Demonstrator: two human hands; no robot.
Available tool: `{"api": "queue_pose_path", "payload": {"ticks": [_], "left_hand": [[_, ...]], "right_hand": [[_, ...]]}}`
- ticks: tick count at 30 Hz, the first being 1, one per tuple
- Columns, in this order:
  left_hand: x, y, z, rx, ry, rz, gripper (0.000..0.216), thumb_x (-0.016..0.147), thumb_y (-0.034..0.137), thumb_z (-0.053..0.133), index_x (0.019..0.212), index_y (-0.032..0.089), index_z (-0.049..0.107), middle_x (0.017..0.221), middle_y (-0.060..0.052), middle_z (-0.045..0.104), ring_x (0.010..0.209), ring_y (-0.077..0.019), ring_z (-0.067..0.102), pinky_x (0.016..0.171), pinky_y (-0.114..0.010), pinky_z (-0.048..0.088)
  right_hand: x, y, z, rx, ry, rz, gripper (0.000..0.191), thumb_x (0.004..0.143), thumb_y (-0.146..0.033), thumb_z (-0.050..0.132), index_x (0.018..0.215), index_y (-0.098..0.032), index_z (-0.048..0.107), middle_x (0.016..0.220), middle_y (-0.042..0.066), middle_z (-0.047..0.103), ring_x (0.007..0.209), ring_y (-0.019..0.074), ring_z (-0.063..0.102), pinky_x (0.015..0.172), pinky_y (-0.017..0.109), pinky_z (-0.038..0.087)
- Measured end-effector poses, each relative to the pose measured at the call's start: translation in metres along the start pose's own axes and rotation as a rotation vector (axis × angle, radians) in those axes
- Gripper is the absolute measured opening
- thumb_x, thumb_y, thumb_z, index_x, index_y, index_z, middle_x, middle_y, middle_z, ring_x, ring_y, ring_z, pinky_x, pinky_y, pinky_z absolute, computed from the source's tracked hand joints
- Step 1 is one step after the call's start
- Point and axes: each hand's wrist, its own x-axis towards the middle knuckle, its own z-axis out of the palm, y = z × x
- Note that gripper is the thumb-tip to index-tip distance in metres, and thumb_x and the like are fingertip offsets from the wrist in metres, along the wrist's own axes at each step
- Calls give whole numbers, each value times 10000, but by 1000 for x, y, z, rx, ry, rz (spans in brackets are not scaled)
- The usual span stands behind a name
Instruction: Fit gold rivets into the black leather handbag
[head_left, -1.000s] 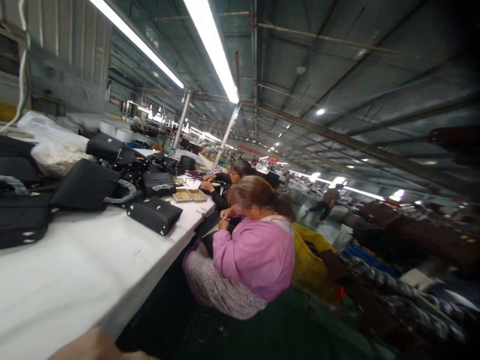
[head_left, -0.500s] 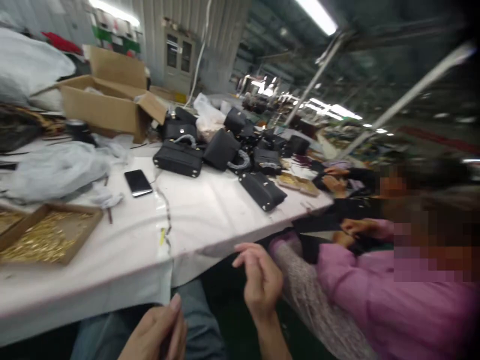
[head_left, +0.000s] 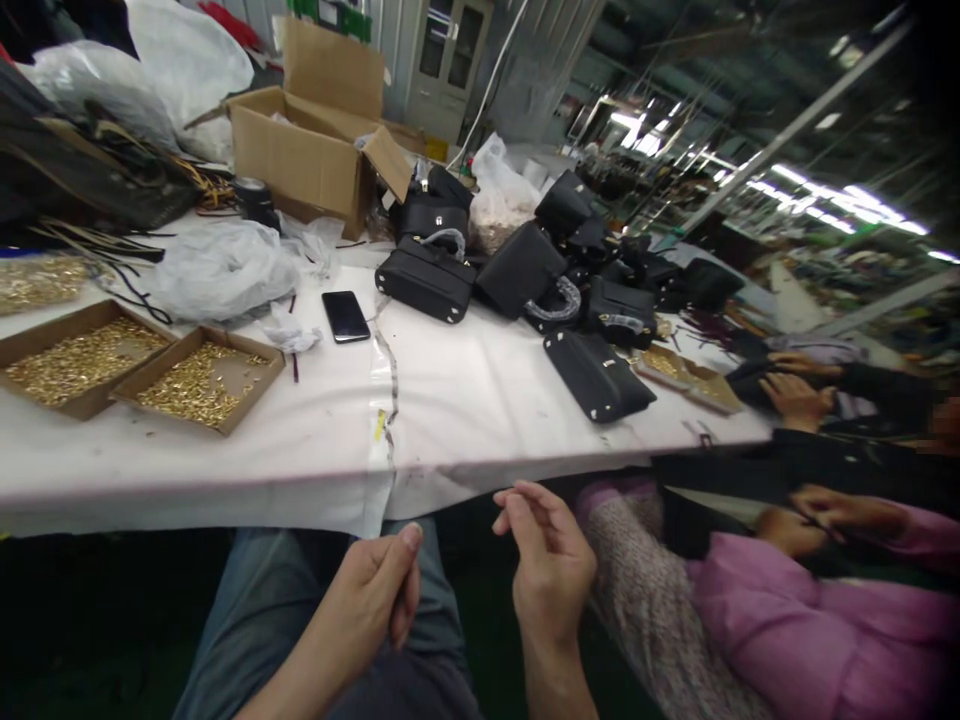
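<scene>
Above my lap, my left hand (head_left: 379,590) is closed, its thumb pressed along the curled fingers. Whatever it may hold is hidden. To its right, my right hand (head_left: 551,560) is raised just off the table's front edge, its fingers loosely bent and apart, with nothing visible in them. Neither hand touches the white-covered table (head_left: 465,400). Beyond my right hand a black handbag (head_left: 598,375) lies on its side. A dark phone (head_left: 346,316) lies farther back on the table, left of the middle.
Cardboard trays (head_left: 202,380) of small gold metal pieces stand at the left, near a clear plastic bag (head_left: 217,270). An open carton (head_left: 300,150) and several black handbags (head_left: 427,278) fill the back. At the right sits a person in a pink top (head_left: 787,640), with another person's hands (head_left: 799,390) beyond.
My view has swung left and down, so both gold-filled trays and more of my lap show. My left hand has come up toward the right hand. My right hand keeps much the same pose.
</scene>
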Motion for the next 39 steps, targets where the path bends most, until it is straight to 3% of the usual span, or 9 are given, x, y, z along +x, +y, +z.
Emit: {"api": "queue_pose_path", "payload": {"ticks": [3,7,10,12,16,20,27,33,39], "left_hand": [[0,1,-2,1,22,4,790,973,888,501,605,193,579,418,-13,510,383,-128,455,460,-243,347],[1,-1,-5,-27,26,5,793,987,868,503,572,195,571,406,-22,507,370,-127,450,447,-245,326],[1,-2,-7,-84,-25,-10,778,1002,840,510,570,196,571,392,-11,478,353,-128,443,427,-245,305],[1,-3,-9,-105,-37,-5,769,1014,817,515,566,195,571,390,-7,467,350,-127,439,422,-244,311],[2,-5,-11,-121,-23,13,756,1035,778,520,566,187,572,409,-14,490,360,-122,446,429,-241,330],[2,-6,-15,-118,-20,15,757,1051,766,503,576,180,571,427,-19,508,372,-110,444,447,-235,328],[2,-7,-17,-118,-34,52,746,1055,778,489,612,184,579,435,-10,503,373,-111,432,435,-239,326],[-1,-11,-17,-28,17,117,728,1074,756,481,650,179,613,455,-6,513,408,-109,426,456,-246,306],[-2,-7,-20,-88,22,159,756,1081,757,459,609,184,599,446,-19,524,423,-123,463,496,-258,354]], "right_hand": [[-10,7,16,194,-120,157,259,939,-358,901,1002,-189,715,995,66,787,651,130,646,646,266,534],[-26,9,37,338,-238,319,322,1024,-471,801,909,-181,718,965,81,774,624,125,609,627,274,505],[-36,5,51,369,-278,430,449,1061,-580,710,918,-160,778,973,119,778,624,136,595,586,277,485],[-42,3,59,439,-324,541,397,1029,-555,768,1005,-161,807,1010,110,775,606,107,537,563,252,453],[-49,3,69,611,-359,737,330,997,-488,830,1020,-160,804,732,-7,619,565,78,378,535,206,392],[-54,7,73,639,-389,747,353,1020,-505,800,977,-155,789,622,-58,444,564,90,339,531,203,373],[-57,8,70,617,-399,657,322,1039,-489,786,991,-171,796,676,-30,532,578,94,379,558,225,413],[-59,9,67,641,-400,590,329,979,-514,851,946,-191,804,888,40,701,605,98,408,554,254,453],[-54,1,71,871,-354,750,182,1002,-358,838,953,-201,762,860,6,604,675,113,421,624,236,474]]}}
